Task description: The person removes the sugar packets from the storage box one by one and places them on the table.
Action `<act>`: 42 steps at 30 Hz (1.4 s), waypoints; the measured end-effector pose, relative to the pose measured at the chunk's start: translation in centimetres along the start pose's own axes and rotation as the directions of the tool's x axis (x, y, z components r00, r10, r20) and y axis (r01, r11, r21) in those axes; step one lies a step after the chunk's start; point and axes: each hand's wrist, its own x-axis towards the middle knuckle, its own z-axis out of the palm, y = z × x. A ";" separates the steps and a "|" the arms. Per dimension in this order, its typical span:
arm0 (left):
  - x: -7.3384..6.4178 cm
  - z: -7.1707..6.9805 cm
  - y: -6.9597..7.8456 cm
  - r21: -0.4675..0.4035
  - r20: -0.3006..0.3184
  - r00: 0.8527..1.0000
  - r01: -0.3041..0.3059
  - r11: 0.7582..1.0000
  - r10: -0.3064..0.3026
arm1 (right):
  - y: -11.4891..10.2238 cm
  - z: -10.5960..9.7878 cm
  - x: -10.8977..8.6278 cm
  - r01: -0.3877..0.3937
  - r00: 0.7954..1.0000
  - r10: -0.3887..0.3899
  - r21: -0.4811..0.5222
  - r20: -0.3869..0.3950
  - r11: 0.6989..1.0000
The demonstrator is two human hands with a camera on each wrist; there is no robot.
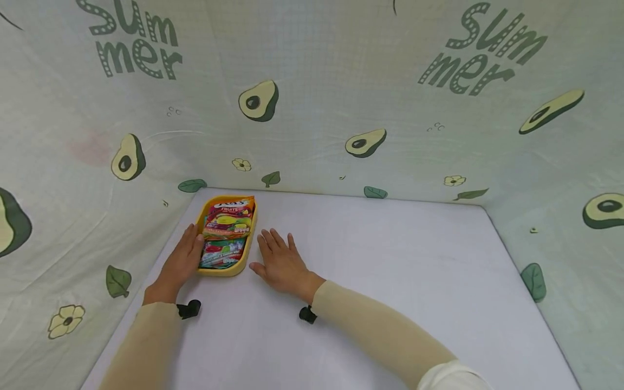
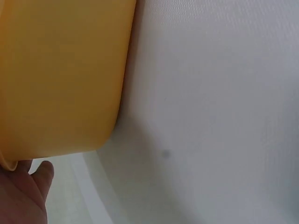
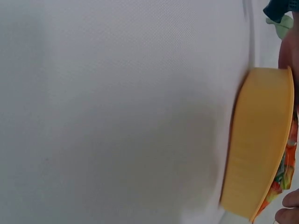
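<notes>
A yellow plastic tub (image 1: 230, 272) stands at the far left of the white table. A red candy packet marked "FRUITS" (image 1: 228, 219) lies in its far part, and a green and red packet (image 1: 221, 253) in its near part. My left hand (image 1: 180, 262) rests against the tub's left side, fingers extended. To the right of the tub is my right hand (image 1: 283, 268), palm down with fingers spread, apart from it. The tub's wall (image 2: 65, 79) fills much of the left wrist view; the right wrist view shows its side (image 3: 257, 140).
The white table (image 1: 390, 271) reaches far to the right of the tub. A pale cloth (image 1: 312, 65) printed with avocados, leaves and "Summer" hangs behind and on both sides of it. Both wrists carry small black devices (image 1: 307, 314).
</notes>
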 end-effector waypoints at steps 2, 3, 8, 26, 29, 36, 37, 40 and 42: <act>0.1 0.6 0.1 0.016 -0.019 1.000 -0.016 1.000 0.016 | 0.0 0.1 0.0 -0.008 1.000 0.008 0.006 0.014 1.000; 0.2 0.9 0.3 0.030 -0.028 0.999 -0.025 0.999 0.026 | 0.1 0.1 0.0 -0.012 1.000 0.012 0.010 0.018 1.000; 0.6 2.4 1.1 0.106 -0.055 0.996 -0.068 0.992 0.074 | 1.0 0.4 -0.1 -0.025 1.000 0.024 0.001 0.017 1.000; 0.7 8.4 9.3 0.173 -0.029 0.985 -0.162 0.971 0.169 | 7.3 -0.4 -3.1 -0.173 0.982 0.178 0.072 -0.060 0.982; 0.5 9.3 10.9 0.186 -0.013 0.983 -0.175 0.967 0.181 | 8.7 -0.5 -3.9 -0.188 0.978 0.194 0.090 -0.073 0.978; -0.7 12.2 15.2 0.184 0.021 0.976 -0.218 0.958 0.218 | 12.3 -1.2 -7.1 -0.262 0.959 0.274 0.148 -0.071 0.954; -0.8 12.7 15.7 0.186 0.024 0.973 -0.229 0.956 0.229 | 12.8 -1.3 -7.7 -0.270 0.956 0.283 0.151 -0.073 0.951; -1.4 13.7 17.1 0.203 0.039 0.964 -0.265 0.943 0.263 | 14.1 -1.4 -9.3 -0.281 0.950 0.298 0.160 -0.091 0.946; -1.8 14.2 17.8 0.225 0.050 0.955 -0.295 0.929 0.292 | 14.9 -1.4 -10.3 -0.284 0.948 0.302 0.157 -0.104 0.946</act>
